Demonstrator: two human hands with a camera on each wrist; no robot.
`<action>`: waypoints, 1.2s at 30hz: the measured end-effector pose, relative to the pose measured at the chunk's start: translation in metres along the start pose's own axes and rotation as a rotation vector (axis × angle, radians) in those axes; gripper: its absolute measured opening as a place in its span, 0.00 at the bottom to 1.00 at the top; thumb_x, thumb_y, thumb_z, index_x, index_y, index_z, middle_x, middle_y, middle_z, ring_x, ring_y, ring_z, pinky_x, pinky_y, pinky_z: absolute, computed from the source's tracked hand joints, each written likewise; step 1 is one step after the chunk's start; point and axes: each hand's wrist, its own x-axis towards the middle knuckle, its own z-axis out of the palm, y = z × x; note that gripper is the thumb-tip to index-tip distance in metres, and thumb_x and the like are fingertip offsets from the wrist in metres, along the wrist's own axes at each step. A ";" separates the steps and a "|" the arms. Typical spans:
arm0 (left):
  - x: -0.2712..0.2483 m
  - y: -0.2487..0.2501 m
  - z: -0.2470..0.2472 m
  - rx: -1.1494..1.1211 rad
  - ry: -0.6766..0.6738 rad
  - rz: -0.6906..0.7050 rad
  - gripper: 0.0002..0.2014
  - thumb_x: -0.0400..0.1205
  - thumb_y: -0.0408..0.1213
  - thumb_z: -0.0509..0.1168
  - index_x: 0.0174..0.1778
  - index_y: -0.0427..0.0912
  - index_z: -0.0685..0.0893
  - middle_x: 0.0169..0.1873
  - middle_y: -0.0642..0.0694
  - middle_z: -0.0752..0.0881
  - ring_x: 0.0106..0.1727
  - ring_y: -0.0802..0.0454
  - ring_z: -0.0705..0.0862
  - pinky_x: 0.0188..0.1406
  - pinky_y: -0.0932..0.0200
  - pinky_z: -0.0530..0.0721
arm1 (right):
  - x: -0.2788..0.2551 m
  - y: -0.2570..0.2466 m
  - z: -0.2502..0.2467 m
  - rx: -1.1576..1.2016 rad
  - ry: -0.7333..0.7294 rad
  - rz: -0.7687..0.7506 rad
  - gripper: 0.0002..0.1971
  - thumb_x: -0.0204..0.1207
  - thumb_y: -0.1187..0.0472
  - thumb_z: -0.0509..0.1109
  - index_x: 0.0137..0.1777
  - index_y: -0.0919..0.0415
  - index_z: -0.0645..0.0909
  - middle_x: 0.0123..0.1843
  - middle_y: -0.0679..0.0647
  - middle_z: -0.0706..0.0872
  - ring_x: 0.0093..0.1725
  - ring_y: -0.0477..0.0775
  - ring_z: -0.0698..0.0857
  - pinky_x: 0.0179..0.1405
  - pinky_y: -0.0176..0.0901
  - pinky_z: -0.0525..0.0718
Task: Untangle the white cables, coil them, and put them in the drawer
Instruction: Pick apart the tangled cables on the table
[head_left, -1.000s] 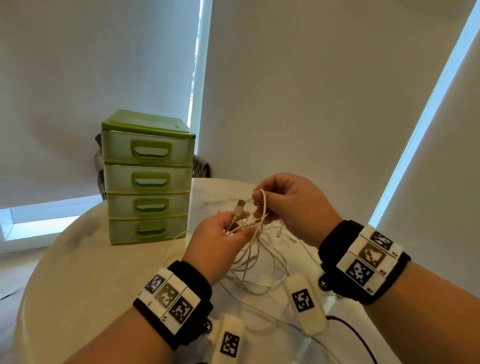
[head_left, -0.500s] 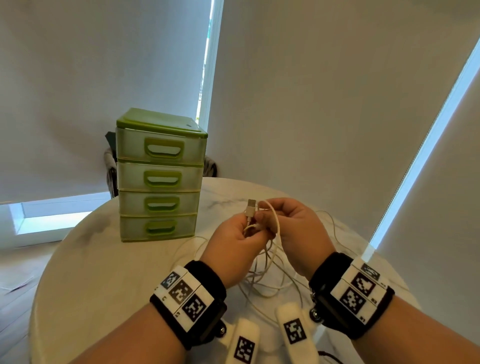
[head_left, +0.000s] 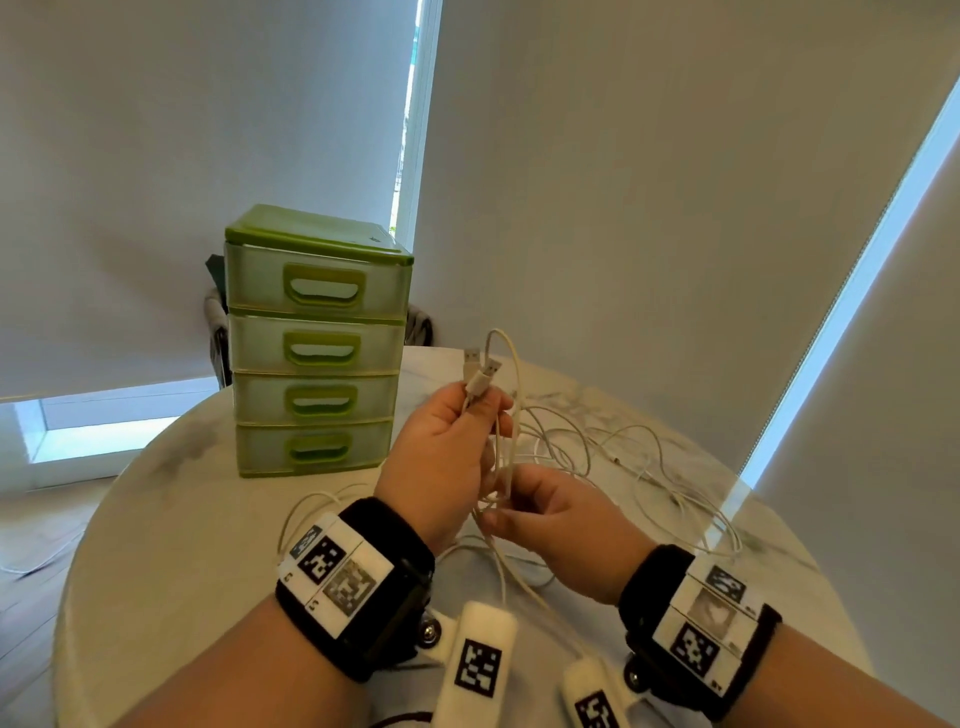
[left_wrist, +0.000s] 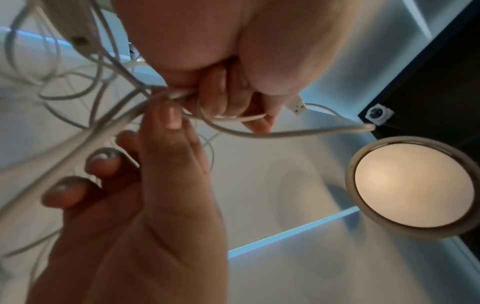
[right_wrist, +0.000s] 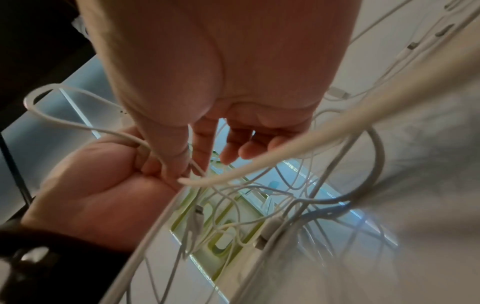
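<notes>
The left hand (head_left: 441, 457) is raised in front of the green drawer unit (head_left: 317, 343), its fingers (head_left: 480, 410) curled round a bundle of white cables (head_left: 524, 441) so that two USB plugs (head_left: 480, 371) stick up above the fist, level with the unit's second drawer; a loop of cable arcs over the plugs and drops back past the hand; the right hand (head_left: 561, 525) sits nearer the person than the left hand, further from the drawer unit, thumb and forefinger pinching the same strands where they hang down; in the right wrist view its other fingers (right_wrist: 249, 144) are loosely spread and hold nothing; the remaining cable trails in tangled loops across the marble worktop (head_left: 171, 525), away from the drawer unit on the side of the right hand; all four drawers of the unit are closed; the unit stands at the far edge of the worktop.
</notes>
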 end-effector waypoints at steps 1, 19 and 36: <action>0.000 0.002 0.000 -0.027 -0.003 -0.002 0.11 0.88 0.38 0.59 0.47 0.39 0.84 0.29 0.49 0.84 0.23 0.53 0.68 0.23 0.59 0.65 | 0.002 -0.002 0.000 -0.047 -0.007 -0.001 0.11 0.74 0.50 0.74 0.54 0.51 0.88 0.47 0.59 0.89 0.46 0.60 0.87 0.55 0.56 0.87; 0.006 0.011 -0.019 0.096 0.074 0.035 0.09 0.86 0.43 0.63 0.48 0.41 0.83 0.27 0.49 0.75 0.24 0.55 0.70 0.24 0.58 0.72 | 0.026 0.001 -0.035 -0.199 0.216 0.149 0.14 0.86 0.53 0.63 0.45 0.53 0.89 0.39 0.48 0.88 0.37 0.45 0.85 0.37 0.40 0.84; 0.011 -0.020 -0.011 0.554 -0.040 0.153 0.05 0.77 0.43 0.75 0.46 0.53 0.88 0.28 0.55 0.86 0.30 0.64 0.82 0.37 0.65 0.82 | 0.029 -0.082 -0.058 0.729 0.087 -0.031 0.14 0.82 0.71 0.59 0.62 0.71 0.82 0.34 0.56 0.80 0.26 0.48 0.73 0.24 0.38 0.74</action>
